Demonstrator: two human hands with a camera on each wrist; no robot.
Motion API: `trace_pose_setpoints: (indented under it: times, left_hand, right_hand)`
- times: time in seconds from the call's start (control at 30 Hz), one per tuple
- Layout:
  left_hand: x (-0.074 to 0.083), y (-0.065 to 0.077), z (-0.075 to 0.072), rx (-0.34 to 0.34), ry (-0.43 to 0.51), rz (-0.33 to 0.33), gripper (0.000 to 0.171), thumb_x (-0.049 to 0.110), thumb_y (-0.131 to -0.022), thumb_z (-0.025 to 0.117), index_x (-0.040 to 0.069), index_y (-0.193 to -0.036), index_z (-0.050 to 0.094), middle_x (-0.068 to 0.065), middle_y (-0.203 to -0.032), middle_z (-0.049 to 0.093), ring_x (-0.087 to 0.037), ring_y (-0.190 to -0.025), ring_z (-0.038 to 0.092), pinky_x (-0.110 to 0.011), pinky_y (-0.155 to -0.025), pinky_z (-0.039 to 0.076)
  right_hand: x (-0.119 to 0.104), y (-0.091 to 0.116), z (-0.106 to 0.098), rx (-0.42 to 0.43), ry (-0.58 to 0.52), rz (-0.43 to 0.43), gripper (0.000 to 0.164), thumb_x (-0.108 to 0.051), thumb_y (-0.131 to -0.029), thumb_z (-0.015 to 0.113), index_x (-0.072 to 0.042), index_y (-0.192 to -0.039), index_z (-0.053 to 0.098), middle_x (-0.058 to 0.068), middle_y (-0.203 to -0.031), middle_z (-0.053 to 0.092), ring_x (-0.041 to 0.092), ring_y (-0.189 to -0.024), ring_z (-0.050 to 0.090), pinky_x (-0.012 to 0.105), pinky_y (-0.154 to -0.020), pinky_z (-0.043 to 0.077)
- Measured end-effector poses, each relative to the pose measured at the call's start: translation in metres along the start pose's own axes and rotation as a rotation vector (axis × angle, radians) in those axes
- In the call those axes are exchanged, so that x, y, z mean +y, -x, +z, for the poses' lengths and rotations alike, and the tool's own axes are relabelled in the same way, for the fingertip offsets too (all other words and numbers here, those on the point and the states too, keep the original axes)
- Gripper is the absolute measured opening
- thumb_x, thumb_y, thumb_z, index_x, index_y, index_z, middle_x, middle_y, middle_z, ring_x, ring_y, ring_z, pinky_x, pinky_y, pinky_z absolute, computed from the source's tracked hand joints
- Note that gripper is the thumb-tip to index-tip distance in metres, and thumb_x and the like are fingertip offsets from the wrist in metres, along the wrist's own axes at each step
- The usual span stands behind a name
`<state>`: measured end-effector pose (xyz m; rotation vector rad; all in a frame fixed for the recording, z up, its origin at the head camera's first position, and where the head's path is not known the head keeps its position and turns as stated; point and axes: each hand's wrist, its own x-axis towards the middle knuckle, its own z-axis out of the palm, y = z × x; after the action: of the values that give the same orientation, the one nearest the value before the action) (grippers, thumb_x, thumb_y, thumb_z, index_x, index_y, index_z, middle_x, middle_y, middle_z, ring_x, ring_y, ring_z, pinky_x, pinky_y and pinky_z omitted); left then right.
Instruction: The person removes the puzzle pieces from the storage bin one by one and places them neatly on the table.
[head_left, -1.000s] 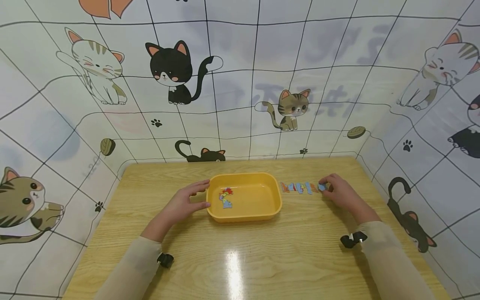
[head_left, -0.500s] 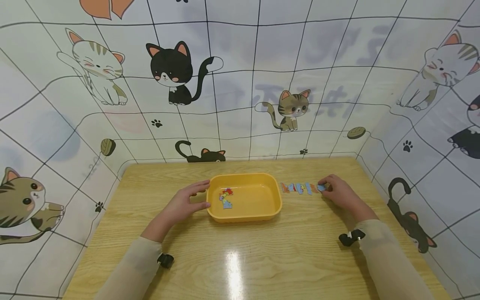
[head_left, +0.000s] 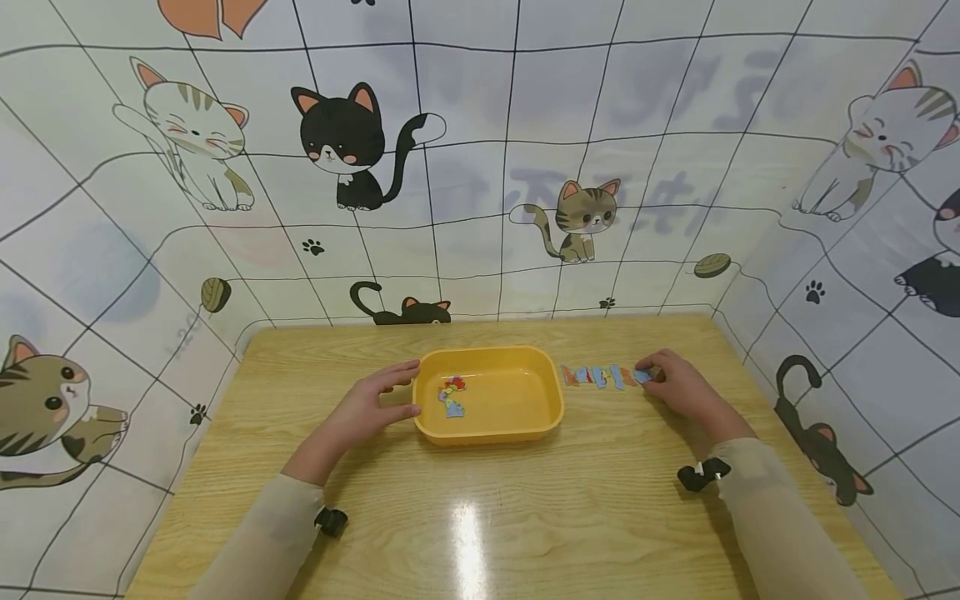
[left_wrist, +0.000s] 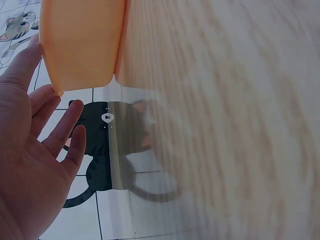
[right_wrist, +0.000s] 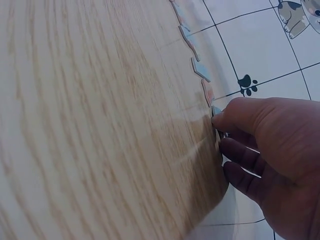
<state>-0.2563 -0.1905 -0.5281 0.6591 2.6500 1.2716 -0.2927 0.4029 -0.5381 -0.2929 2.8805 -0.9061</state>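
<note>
A yellow tray sits mid-table with a few coloured puzzle pieces in its left half. My left hand lies flat against the tray's left wall, fingers straight and holding nothing. To the right of the tray a short row of puzzle pieces lies on the wood. My right hand is at the row's right end, thumb and fingers pinching a small blue piece that touches the table beside the last piece of the row.
The wooden table is boxed in by cat-print walls at the back and on both sides. The table edge meets the wall just past my right hand. Black wrist straps sit on both sleeves.
My right hand has edged slightly left with the blue piece against the row's end. The left hand and the tray have not moved.
</note>
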Motion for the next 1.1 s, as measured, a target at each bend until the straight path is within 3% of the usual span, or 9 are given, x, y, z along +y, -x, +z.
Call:
trace_pose_setpoints:
  times: [0.6, 0.93, 1.1]
  left_hand:
    - [0.0011, -0.0004, 0.0007, -0.006, -0.016, 0.007, 0.073, 0.032, -0.098, 0.088, 0.010, -0.161, 0.058, 0.003, -0.174, 0.046, -0.034, -0.150, 0.053, -0.061, -0.121, 0.047]
    - [0.0003, -0.0002, 0.0001, -0.002, -0.014, 0.009, 0.072, 0.031, -0.099, 0.088, 0.010, -0.161, 0.059, 0.002, -0.173, 0.046, -0.034, -0.148, 0.055, -0.061, -0.121, 0.047]
    - [-0.0005, -0.0005, 0.0004, -0.004, -0.003, 0.011, 0.072, 0.030, -0.099, 0.088, 0.011, -0.161, 0.059, 0.003, -0.173, 0.046, -0.034, -0.148, 0.055, -0.063, -0.120, 0.047]
  right_hand:
    - [0.0006, 0.0030, -0.0008, -0.006, -0.018, -0.001, 0.035, -0.006, -0.104, 0.074, 0.005, -0.136, 0.068, 0.026, -0.128, 0.060, 0.039, -0.106, 0.063, 0.049, -0.085, 0.055]
    - [-0.0010, 0.0028, -0.0010, 0.028, -0.089, 0.019, 0.036, -0.003, -0.104, 0.073, 0.005, -0.138, 0.067, 0.025, -0.134, 0.060, 0.035, -0.102, 0.060, 0.035, -0.072, 0.056]
    - [-0.0010, 0.0022, 0.0001, 0.034, -0.098, 0.021, 0.036, -0.003, -0.104, 0.073, 0.004, -0.139, 0.067, 0.025, -0.135, 0.060, 0.033, -0.100, 0.061, 0.034, -0.069, 0.057]
